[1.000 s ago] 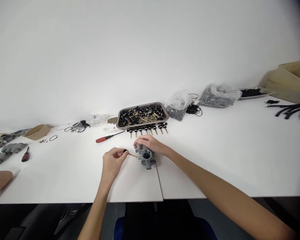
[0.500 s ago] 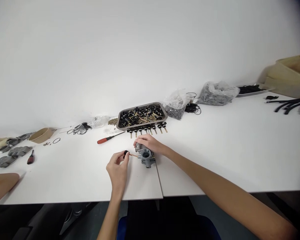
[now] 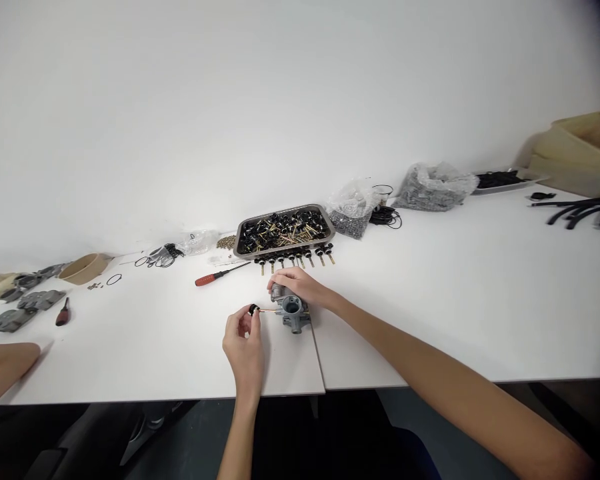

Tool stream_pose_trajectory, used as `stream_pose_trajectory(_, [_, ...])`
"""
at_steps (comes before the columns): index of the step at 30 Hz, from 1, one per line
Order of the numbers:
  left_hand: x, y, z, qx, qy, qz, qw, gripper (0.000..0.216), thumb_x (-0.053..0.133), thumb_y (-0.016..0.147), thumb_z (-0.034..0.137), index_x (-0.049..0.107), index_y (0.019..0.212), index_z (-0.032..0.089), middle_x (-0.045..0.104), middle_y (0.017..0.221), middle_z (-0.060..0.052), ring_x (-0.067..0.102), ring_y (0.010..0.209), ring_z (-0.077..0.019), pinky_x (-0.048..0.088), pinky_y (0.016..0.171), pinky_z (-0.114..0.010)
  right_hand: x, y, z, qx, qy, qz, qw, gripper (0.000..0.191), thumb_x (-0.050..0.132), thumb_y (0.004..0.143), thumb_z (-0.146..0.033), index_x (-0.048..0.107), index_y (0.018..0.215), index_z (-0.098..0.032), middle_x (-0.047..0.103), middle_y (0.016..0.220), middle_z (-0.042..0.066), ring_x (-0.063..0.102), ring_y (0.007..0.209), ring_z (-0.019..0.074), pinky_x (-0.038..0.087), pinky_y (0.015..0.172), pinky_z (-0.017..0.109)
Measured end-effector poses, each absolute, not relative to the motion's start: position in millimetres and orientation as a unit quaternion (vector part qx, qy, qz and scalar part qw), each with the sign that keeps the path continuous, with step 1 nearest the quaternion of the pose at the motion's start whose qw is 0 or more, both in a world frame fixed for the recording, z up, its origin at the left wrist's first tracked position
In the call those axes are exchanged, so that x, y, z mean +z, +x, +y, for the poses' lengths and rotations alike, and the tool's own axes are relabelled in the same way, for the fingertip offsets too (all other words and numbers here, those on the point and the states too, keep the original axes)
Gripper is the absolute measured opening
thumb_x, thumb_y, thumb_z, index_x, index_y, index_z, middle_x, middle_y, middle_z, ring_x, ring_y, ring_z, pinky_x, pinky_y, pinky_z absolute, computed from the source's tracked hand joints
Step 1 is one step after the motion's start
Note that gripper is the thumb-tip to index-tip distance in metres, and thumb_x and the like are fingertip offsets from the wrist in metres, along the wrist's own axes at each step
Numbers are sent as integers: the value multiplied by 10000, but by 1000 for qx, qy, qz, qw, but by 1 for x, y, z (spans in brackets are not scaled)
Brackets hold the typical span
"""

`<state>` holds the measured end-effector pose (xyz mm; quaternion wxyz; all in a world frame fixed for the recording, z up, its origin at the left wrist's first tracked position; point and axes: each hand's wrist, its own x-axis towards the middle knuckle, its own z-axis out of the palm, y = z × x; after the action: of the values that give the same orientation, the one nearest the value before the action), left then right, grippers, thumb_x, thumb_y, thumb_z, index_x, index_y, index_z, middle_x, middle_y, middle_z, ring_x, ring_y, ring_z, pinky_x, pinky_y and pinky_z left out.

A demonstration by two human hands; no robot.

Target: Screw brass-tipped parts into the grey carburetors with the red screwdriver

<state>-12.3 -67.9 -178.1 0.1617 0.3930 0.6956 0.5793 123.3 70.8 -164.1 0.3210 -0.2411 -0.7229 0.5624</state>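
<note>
A grey metal carburetor [image 3: 294, 313] sits on the white table, its round bore facing me. My right hand [image 3: 300, 285] is closed over its upper part from behind, and the fingertips rest on the left side. Between the thumb and fingers of my left hand [image 3: 244, 340] is a black-capped brass rod [image 3: 254, 310]. The rod points right, and its tip meets the left side of the carburetor; I cannot tell how deep it goes. Behind my right hand stands a row of similar black-capped rods [image 3: 293, 257].
A metal tray [image 3: 235, 245] full of such rods lies behind the row. A red-handled screwdriver [image 3: 211, 279] lies left of it. Plastic bags of small parts [image 3: 353, 213] line the wall. At far left are another person's forearm [image 3: 7, 367], grey castings [image 3: 15, 319] and a second screwdriver [image 3: 63, 313].
My left hand has shifted slightly right and turned more upright, still pinching the black-capped rod. My right hand and the carburetor look almost unmoved.
</note>
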Motion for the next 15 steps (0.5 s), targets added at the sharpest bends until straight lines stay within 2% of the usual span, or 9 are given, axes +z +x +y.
stream_pose_trajectory(9, [-176, -2, -79, 630, 375, 636, 240, 328, 714, 749, 358, 629, 974, 135, 638, 802, -43, 622, 725, -149, 535, 736, -301, -161, 124, 69, 553, -240, -730, 322, 328, 448, 914, -350, 690, 832, -146, 676, 885, 59, 596, 807, 147, 433, 726, 249])
stream_pose_trajectory(12, [-174, 7, -81, 612, 415, 607, 292, 293, 675, 794, 371, 647, 976, 143, 680, 848, -70, 659, 782, -171, 547, 780, -321, -162, 123, 69, 557, -239, -726, 325, 322, 452, 911, -351, 685, 828, -144, 671, 862, 56, 585, 775, 142, 431, 695, 244])
stream_pose_trajectory(15, [-173, 9, -79, 603, 445, 593, 294, 260, 642, 823, 375, 680, 960, 157, 694, 906, -82, 661, 833, -175, 547, 791, -310, -163, 123, 70, 572, -228, -719, 323, 339, 448, 914, -367, 680, 825, -137, 669, 845, 64, 586, 757, 148, 439, 684, 254])
